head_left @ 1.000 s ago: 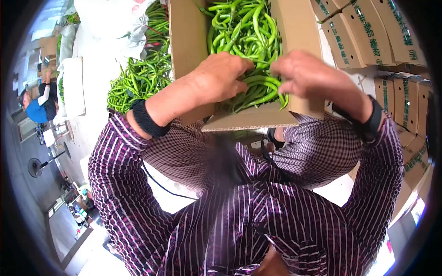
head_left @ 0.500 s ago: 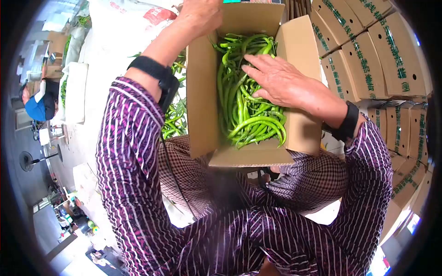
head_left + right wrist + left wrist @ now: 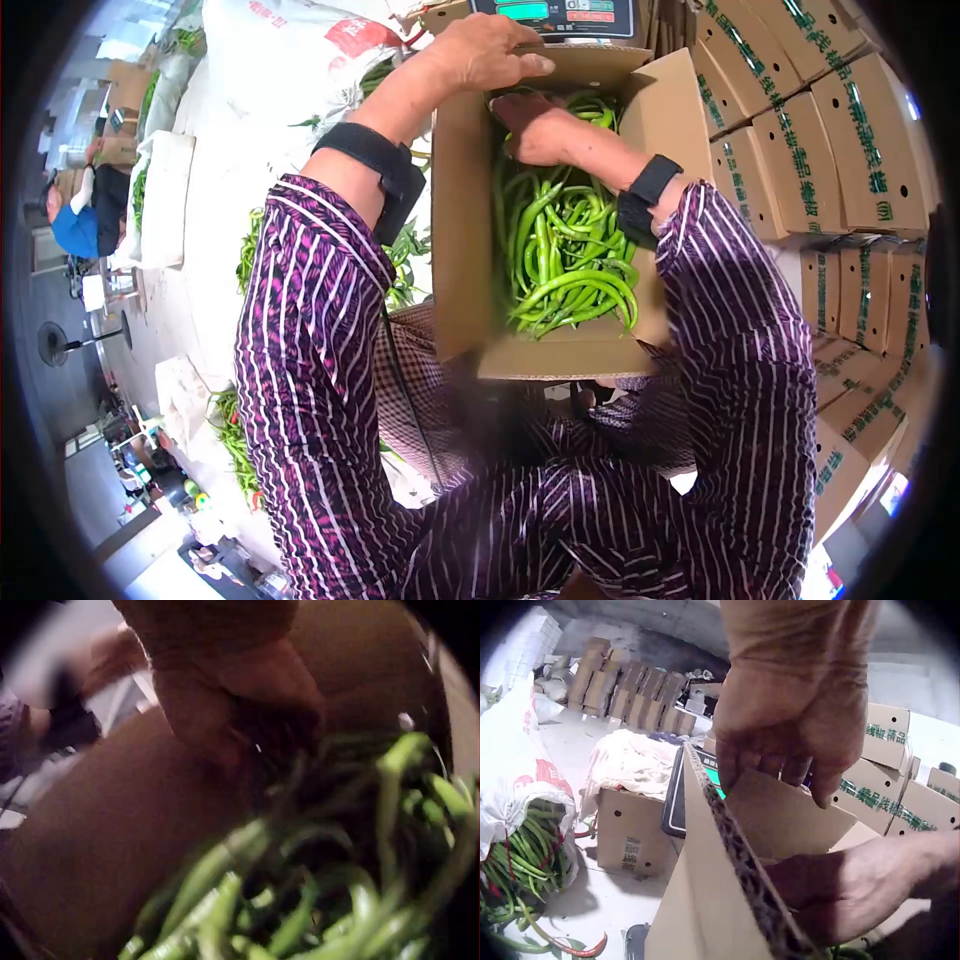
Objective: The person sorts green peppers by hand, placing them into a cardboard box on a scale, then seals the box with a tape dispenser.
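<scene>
An upright cardboard box (image 3: 465, 230) holds a heap of long green chili peppers (image 3: 570, 240). At its far end, my left hand (image 3: 480, 50) grips the far flap (image 3: 780, 817), thumb on the near side and fingers over behind it. My right hand (image 3: 545, 130) reaches down inside the box, at its far left corner. In the right wrist view, this hand (image 3: 240, 705) is close above the peppers (image 3: 300, 892) and beside the box wall (image 3: 135, 840); its fingertips are dark and blurred, so I cannot tell how they close.
Behind the box stands a scale with a lit green display (image 3: 525, 12). Printed cardboard boxes (image 3: 800, 150) are stacked on the right. On the left, a white sack (image 3: 517, 750) spills green and red peppers (image 3: 525, 847). Farther left are a person in blue (image 3: 75, 232) and a fan (image 3: 60, 342).
My left hand left the peppers, rose past the box's left side and came to its far flap. My right hand moved from the heap's top toward the far left corner.
</scene>
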Demonstrator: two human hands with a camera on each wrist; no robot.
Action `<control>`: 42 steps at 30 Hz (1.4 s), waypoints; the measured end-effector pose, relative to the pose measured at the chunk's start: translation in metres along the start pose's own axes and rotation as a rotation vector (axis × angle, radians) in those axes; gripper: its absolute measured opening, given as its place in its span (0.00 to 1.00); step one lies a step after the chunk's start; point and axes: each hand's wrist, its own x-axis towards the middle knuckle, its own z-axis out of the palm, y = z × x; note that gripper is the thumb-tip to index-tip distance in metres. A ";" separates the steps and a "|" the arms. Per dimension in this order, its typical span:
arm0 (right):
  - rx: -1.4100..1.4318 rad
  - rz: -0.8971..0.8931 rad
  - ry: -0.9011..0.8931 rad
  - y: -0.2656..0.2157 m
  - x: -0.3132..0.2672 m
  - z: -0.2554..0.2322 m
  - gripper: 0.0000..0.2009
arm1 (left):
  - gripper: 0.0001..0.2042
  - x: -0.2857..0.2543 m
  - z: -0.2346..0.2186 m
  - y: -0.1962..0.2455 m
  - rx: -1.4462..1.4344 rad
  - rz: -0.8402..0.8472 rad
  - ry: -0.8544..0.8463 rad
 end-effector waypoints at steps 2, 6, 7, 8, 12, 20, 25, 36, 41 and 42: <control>0.203 -0.108 0.081 0.004 -0.006 0.002 0.18 | 0.28 -0.007 0.005 -0.008 -0.055 0.024 0.008; -0.191 -0.300 -0.069 -0.013 -0.041 0.002 0.16 | 0.27 -0.017 0.013 -0.003 -0.149 0.101 -0.025; -0.224 -0.341 0.058 -0.011 -0.045 0.019 0.15 | 0.25 -0.014 0.020 -0.002 -0.190 0.113 -0.128; -0.277 -0.456 0.192 -0.010 -0.052 0.023 0.12 | 0.21 -0.018 0.027 0.010 -0.111 0.069 -0.218; -0.168 -0.511 0.231 -0.024 -0.079 0.014 0.08 | 0.20 -0.033 0.065 0.020 0.135 0.046 -0.133; 0.308 -0.471 -0.474 -0.048 -0.201 -0.050 0.16 | 0.32 -0.039 0.068 0.028 0.149 0.068 -0.171; 0.290 -0.281 -0.581 -0.048 -0.203 -0.042 0.17 | 0.38 -0.044 0.064 0.049 0.167 -0.004 -0.233; -0.105 0.017 -0.222 -0.004 -0.169 0.004 0.29 | 0.63 -0.058 0.083 0.063 0.218 -0.052 -0.346; -0.125 0.105 -0.335 -0.009 -0.160 0.001 0.29 | 0.69 -0.065 0.087 0.080 0.270 -0.068 -0.482; -0.138 0.121 -0.365 -0.011 -0.158 -0.002 0.28 | 0.69 -0.065 0.090 0.082 0.273 -0.072 -0.488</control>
